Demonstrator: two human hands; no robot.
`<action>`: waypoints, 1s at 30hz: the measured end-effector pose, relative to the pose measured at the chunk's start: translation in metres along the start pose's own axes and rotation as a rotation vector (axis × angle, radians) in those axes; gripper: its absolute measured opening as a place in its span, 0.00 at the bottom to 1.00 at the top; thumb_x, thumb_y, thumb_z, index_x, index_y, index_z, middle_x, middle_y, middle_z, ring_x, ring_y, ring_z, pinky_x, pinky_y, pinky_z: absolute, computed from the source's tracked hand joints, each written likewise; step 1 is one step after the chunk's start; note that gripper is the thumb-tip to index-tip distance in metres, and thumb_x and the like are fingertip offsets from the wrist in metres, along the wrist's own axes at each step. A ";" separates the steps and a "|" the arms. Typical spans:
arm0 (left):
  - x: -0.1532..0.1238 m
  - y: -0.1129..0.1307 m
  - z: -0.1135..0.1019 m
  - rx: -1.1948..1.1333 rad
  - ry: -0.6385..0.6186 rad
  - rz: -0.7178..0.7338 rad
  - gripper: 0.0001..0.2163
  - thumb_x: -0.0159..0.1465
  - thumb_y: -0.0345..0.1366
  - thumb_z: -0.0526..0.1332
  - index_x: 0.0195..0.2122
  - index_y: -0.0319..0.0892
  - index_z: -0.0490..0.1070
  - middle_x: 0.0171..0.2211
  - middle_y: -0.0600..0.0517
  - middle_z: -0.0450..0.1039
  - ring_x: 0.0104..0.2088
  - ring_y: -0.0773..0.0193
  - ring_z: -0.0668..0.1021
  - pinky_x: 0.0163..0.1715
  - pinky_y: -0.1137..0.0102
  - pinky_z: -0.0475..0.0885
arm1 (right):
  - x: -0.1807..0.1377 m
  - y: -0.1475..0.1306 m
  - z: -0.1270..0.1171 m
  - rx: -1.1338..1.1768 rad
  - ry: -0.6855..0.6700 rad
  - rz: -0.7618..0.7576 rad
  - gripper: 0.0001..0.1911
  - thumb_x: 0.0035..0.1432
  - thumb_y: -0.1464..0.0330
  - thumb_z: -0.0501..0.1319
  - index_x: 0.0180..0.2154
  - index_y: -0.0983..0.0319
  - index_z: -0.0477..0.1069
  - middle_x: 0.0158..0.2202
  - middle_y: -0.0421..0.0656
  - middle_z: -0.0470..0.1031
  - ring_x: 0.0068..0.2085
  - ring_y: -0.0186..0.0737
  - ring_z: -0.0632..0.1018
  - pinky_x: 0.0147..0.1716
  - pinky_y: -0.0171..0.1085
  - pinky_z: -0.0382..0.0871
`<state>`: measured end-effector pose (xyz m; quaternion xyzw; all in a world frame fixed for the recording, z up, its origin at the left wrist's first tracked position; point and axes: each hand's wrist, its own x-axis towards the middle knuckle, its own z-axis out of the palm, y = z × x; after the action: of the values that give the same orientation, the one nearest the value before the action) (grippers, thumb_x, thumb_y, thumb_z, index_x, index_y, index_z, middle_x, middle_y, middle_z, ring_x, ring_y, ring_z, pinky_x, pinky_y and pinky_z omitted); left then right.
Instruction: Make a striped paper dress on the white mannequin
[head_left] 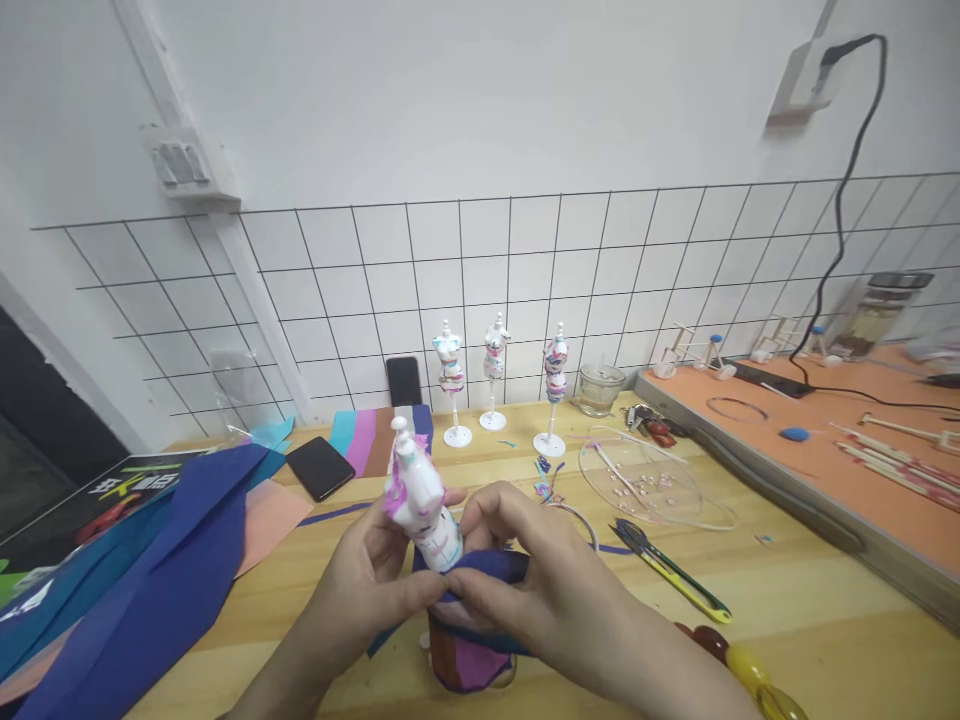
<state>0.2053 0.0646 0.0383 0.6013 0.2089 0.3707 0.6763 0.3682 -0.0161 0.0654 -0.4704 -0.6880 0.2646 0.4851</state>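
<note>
A small white dress form (427, 490), marked with pink, purple and blue, tilts toward me between my hands. Wrapped round its lower part is a skirt (472, 660) in brown, magenta, teal and dark blue pieces. My left hand (360, 590) grips the dress form at its side, thumb at the waist. My right hand (532, 570) is closed on a dark blue strip (495, 565) at the waist, thumb pressing it beside the left thumb. Behind, three similar dress forms stand on round white bases: left (450, 375), middle (495, 360) and right (555, 385).
Dark blue sheets (202, 530) lie left, near a black phone (321, 468) and striped coloured pieces (367, 440). To the right are thread snips (667, 570), a clear plate of small beads (637, 480), a glass bowl (598, 388) and an orange-topped board (810, 440).
</note>
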 end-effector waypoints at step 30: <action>-0.002 0.005 0.000 0.084 0.208 0.163 0.26 0.48 0.32 0.69 0.49 0.42 0.67 0.53 0.40 0.71 0.52 0.47 0.72 0.47 0.63 0.69 | -0.007 -0.021 -0.005 0.111 -0.012 0.115 0.07 0.54 0.69 0.64 0.37 0.55 0.73 0.30 0.36 0.78 0.32 0.36 0.77 0.33 0.32 0.72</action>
<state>0.2029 0.0635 0.0431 0.6024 0.2436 0.4758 0.5928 0.3650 -0.0316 0.0812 -0.4800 -0.6469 0.3325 0.4905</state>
